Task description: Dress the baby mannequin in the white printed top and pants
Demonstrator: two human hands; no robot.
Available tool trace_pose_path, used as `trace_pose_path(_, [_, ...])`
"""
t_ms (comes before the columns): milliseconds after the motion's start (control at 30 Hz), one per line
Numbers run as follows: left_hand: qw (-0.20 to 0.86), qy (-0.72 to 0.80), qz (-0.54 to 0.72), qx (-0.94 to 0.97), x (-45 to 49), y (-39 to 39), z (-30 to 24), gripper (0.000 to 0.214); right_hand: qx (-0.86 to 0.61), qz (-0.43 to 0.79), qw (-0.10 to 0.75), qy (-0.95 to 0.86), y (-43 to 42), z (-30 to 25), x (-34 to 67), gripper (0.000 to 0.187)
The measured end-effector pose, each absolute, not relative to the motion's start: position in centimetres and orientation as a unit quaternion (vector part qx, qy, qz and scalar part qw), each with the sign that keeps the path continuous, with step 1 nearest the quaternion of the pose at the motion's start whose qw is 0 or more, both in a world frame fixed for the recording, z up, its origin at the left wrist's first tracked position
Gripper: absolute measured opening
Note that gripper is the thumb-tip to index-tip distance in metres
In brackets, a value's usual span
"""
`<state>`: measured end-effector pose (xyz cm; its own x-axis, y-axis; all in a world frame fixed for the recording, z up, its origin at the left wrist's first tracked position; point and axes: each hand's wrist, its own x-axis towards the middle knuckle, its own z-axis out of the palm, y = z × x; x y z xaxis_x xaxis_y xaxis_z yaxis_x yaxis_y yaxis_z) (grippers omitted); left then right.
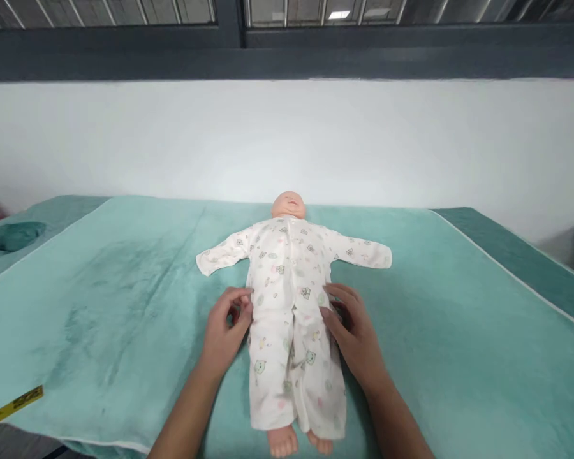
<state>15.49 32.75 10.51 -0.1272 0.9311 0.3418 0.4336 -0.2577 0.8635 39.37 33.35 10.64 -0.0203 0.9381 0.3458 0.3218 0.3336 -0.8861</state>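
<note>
A baby doll (289,204) lies face up on a teal cloth, its head toward the wall and its bare feet (283,441) toward me. It wears a white long-sleeved romper (272,344) printed with small animals, with a front opening running down the middle. Both sleeves stretch out sideways, and no doll hands show at the cuffs. At the romper's left edge, my left hand (227,328) is closed, thumb and forefinger pinched at the fabric. On the other side, my right hand (356,331) rests its fingertips on the romper, thumb and forefinger apart.
The teal cloth (459,331) covers a wide surface reaching back to a white wall (172,140). Above the wall runs a dark frame (287,60) with bars behind it. A yellow strip with dark markings (14,407) juts in at the lower left.
</note>
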Motion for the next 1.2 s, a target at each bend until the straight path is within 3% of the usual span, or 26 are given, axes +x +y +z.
trace_pose_path(167, [0.175, 0.544, 0.471, 0.672, 14.2, 30.6, 8.4, 0.038, -0.519, 0.235, 0.484, -0.664, 31.2, 8.5, 39.6, 0.033])
trace_pose_path(333, [0.086, 0.533, 0.461, 0.705, 14.3, 31.0, 8.0, 0.016, -0.551, 0.226, 0.489, -0.637, 31.3, 8.9, 39.1, 0.022])
trace_pose_path(500, [0.015, 0.549, 0.486, 0.680, 14.2, 30.0, 8.0, 0.010, -0.531, 0.172, 0.514, -0.651, 31.1, 9.7, 40.9, 0.017])
trace_pose_path(667, [0.027, 0.572, 0.478, 0.666, 14.5, 30.6, 7.9, 0.010, -0.527, 0.051, 0.467, -0.708, 31.1, 10.6, 41.8, 0.016])
trace_pose_path(800, [0.053, 0.589, 0.468, 0.657, 14.5, 31.4, 7.5, 0.015, -0.466, -0.032, 0.407, -0.785, 31.6, 12.3, 39.6, 0.030])
trace_pose_path(933, [0.079, 0.594, 0.462, 0.654, 14.4, 31.5, 7.3, 0.017, -0.440, -0.082, 0.318, -0.836, 33.0, 14.0, 37.5, 0.023])
trace_pose_path(1133, [0.103, 0.587, 0.464, 0.655, 14.4, 31.3, 7.6, 0.016, -0.444, -0.006, 0.428, -0.787, 34.0, 15.8, 37.0, 0.015])
trace_pose_path(1200, [0.108, 0.582, 0.467, 0.657, 14.5, 31.3, 7.7, 0.016, -0.421, -0.004, 0.413, -0.807, 33.7, 15.7, 36.8, 0.014])
